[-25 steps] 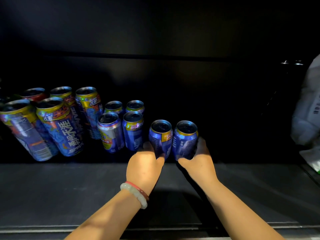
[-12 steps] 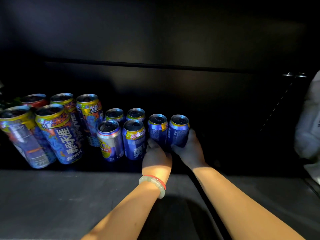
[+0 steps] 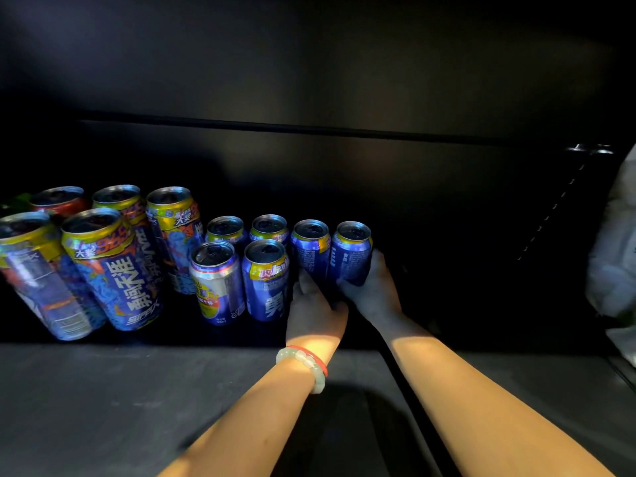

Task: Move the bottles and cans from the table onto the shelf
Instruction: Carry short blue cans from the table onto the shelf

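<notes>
We judge the step in hand to be placement: two short blue cans are being seated deep on the dark shelf (image 3: 103, 407). Our left hand (image 3: 315, 309) curls its fingers round the base of the left blue can (image 3: 309, 251); our right hand (image 3: 373, 292) wraps the lower body of the right blue can (image 3: 351, 254). Both cans stand upright, touching or nearly touching each other, level with the back pair of short cans (image 3: 247, 228) just left of the left hand. Nearer and still left of that hand stand a silver-blue can (image 3: 216, 280) and a blue can with a yellow band (image 3: 266, 278). Further left are tall cans (image 3: 113, 266), which appear tilted, perhaps from the wide lens. Next move, in our judgement: loosen both grips without nudging the neighbours, draw back, and return to the table for more; the table is out of view. Legible writing: "SUPER X" and large white Chinese characters on the nearest tall can; smaller print is too fine to read. A white bag (image 3: 616, 263) sits far right of the right hand.
</notes>
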